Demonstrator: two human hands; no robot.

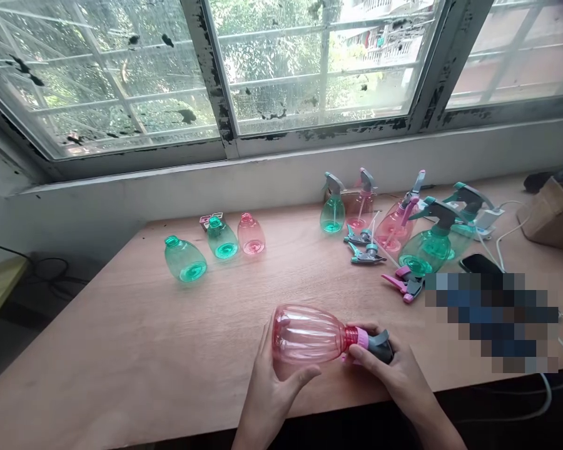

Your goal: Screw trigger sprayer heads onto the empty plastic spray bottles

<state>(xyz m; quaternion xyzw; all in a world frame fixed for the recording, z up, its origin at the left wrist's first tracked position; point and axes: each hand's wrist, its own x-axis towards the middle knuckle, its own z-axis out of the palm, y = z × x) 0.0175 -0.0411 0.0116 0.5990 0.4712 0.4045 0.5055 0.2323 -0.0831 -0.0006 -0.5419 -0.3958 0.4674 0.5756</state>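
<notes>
Legible text, labels, brands, numbers, signs: none. The clear pink ribbed plastic spray bottle [309, 334] held over the wooden surface [136, 337] shows no print or label. The green and pink plastic bottles [216, 244] farther back are likewise unmarked. The brown cardboard box [551, 212] at the right edge bears no readable marking. One patch at right is pixelated, unreadable.
</notes>
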